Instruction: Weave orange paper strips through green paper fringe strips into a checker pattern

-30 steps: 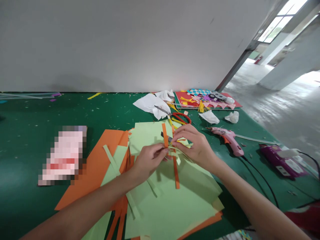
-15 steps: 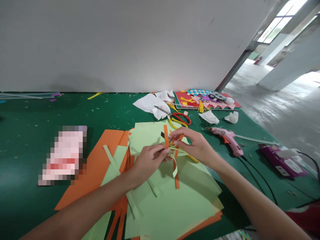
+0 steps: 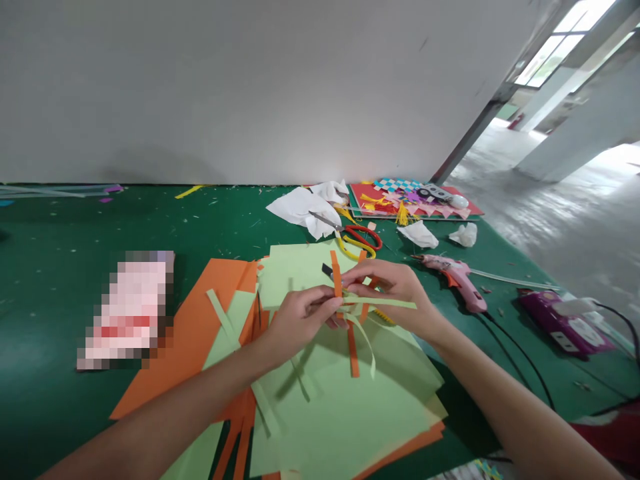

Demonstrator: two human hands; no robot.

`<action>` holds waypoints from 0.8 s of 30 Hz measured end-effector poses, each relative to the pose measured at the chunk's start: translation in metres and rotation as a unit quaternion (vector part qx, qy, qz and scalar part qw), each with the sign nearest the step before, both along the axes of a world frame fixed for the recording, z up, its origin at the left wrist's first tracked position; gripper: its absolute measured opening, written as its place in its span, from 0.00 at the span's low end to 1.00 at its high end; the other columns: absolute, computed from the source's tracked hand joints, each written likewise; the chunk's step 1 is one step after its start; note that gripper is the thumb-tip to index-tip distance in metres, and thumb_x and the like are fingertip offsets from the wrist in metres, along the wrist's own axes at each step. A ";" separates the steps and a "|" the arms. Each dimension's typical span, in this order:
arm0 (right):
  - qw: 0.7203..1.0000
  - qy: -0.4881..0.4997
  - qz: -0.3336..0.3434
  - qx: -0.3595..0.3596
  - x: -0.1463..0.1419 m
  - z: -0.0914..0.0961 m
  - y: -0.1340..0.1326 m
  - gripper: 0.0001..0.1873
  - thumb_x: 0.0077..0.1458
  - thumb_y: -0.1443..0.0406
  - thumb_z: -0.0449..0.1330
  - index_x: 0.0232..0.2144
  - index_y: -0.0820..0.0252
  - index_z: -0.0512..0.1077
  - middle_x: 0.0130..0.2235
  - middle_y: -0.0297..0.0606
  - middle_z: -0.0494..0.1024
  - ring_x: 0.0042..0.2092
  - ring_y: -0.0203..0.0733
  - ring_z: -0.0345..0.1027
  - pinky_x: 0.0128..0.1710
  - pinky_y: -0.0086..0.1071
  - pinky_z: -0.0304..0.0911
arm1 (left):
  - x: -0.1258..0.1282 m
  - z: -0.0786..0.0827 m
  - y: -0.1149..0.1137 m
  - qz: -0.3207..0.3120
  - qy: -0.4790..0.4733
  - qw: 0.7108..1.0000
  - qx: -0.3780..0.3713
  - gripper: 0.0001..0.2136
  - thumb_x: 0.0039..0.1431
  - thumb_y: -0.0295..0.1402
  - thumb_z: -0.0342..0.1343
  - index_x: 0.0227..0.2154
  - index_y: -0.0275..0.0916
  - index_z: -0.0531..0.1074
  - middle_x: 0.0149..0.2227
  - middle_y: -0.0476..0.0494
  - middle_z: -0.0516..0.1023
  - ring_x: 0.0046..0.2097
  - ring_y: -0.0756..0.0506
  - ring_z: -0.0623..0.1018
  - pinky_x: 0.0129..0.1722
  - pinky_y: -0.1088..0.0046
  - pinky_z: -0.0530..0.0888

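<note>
My left hand [image 3: 311, 317] pinches crossed paper strips between thumb and fingers. My right hand [image 3: 387, 283] has its fingertips pressed at the same bundle from the far right side. An orange paper strip [image 3: 337, 273] stands up between the hands, and another orange strip [image 3: 353, 350] hangs below. A light green strip [image 3: 387, 303] sticks out to the right across my right hand; a second green strip [image 3: 367, 340] curls downward. A dark blade-like tip [image 3: 327, 270] shows just left of the upright strip; its other end is hidden. Light green paper sheets [image 3: 350, 413] lie underneath.
Orange sheets [image 3: 175, 360] lie to the left, near a pixelated pink item [image 3: 133, 307]. Behind the hands are scissors [image 3: 363, 235] and white tissues [image 3: 305, 210]. A pink glue gun [image 3: 457, 280] and a purple power strip [image 3: 565, 323] with cords lie right.
The green strip now points straight out to the right, and the curled green strip hangs lower and longer. My right hand has shifted slightly right, fingers more bent.
</note>
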State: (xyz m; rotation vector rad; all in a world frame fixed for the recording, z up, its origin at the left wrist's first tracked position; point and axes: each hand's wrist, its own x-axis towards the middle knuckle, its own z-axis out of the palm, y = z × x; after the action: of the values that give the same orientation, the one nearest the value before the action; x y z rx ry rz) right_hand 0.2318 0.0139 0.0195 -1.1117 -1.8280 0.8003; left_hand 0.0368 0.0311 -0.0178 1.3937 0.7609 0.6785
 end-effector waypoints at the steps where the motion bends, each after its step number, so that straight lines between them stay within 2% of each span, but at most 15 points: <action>1: 1.000 -0.002 -0.002 0.010 0.000 -0.001 0.000 0.07 0.57 0.65 0.61 0.39 0.55 0.77 0.39 0.37 0.79 0.38 0.38 0.73 0.36 0.30 0.66 | 0.000 0.000 0.000 0.002 -0.006 1.000 -0.006 0.11 0.61 0.40 0.55 0.37 0.37 0.73 0.32 0.48 0.78 0.32 0.46 0.82 0.37 0.73 0.77; 5: 0.999 -0.026 -0.006 0.038 -0.002 -0.006 0.001 0.06 0.58 0.65 0.60 0.38 0.55 0.76 0.38 0.37 0.79 0.38 0.39 0.72 0.38 0.32 0.66 | 0.001 0.001 0.001 0.023 0.003 1.000 -0.006 0.10 0.60 0.39 0.56 0.37 0.37 0.74 0.32 0.47 0.79 0.31 0.47 0.81 0.35 0.74 0.77; 10: 0.999 -0.040 -0.027 0.017 -0.005 -0.003 0.000 0.06 0.57 0.66 0.61 0.38 0.56 0.76 0.37 0.37 0.79 0.39 0.40 0.72 0.38 0.33 0.67 | 0.001 0.002 0.000 0.027 0.014 1.000 0.000 0.09 0.60 0.38 0.56 0.36 0.37 0.74 0.31 0.48 0.79 0.31 0.46 0.82 0.34 0.74 0.76; 13: 0.999 -0.024 -0.022 -0.003 -0.003 0.000 0.000 0.15 0.57 0.65 0.60 0.47 0.54 0.72 0.40 0.38 0.77 0.40 0.40 0.72 0.39 0.33 0.67 | 0.001 0.002 -0.001 0.033 0.020 0.999 0.003 0.08 0.60 0.37 0.55 0.34 0.37 0.74 0.29 0.49 0.78 0.30 0.47 0.82 0.33 0.75 0.76; 16: 0.999 0.023 -0.018 -0.023 0.001 0.001 0.001 0.27 0.57 0.64 0.60 0.59 0.50 0.61 0.44 0.38 0.74 0.38 0.38 0.70 0.40 0.34 0.68 | 0.001 0.003 0.000 0.054 0.019 0.998 0.003 0.08 0.60 0.36 0.56 0.32 0.37 0.73 0.29 0.49 0.78 0.29 0.48 0.81 0.32 0.77 0.76; 19: 0.998 0.057 -0.032 -0.023 0.004 0.000 0.003 0.32 0.58 0.63 0.60 0.62 0.46 0.54 0.46 0.37 0.72 0.36 0.36 0.68 0.41 0.34 0.67 | 0.002 0.002 0.002 0.070 0.012 0.997 0.012 0.09 0.60 0.36 0.55 0.30 0.36 0.72 0.28 0.49 0.77 0.29 0.48 0.81 0.32 0.77 0.76; 21: 0.996 0.069 -0.044 -0.025 0.005 -0.001 0.005 0.32 0.58 0.63 0.60 0.62 0.47 0.54 0.45 0.37 0.72 0.35 0.36 0.67 0.41 0.34 0.67 | 0.001 0.001 0.003 0.086 0.009 0.996 0.023 0.09 0.60 0.37 0.55 0.31 0.36 0.72 0.28 0.50 0.77 0.29 0.49 0.80 0.33 0.76 0.77; 24: 0.994 0.093 -0.047 -0.042 0.007 -0.003 0.008 0.26 0.58 0.62 0.60 0.57 0.51 0.60 0.39 0.36 0.73 0.36 0.37 0.68 0.39 0.34 0.67 | 0.001 0.000 0.004 0.107 0.007 0.994 0.034 0.09 0.60 0.37 0.55 0.30 0.37 0.72 0.27 0.50 0.76 0.29 0.49 0.80 0.33 0.77 0.77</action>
State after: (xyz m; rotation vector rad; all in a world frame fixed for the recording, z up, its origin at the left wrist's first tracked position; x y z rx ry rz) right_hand 0.2384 0.0222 0.0166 -1.1281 -1.5891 0.8998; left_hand 0.0376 0.0354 -0.0180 1.3921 0.9154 0.8693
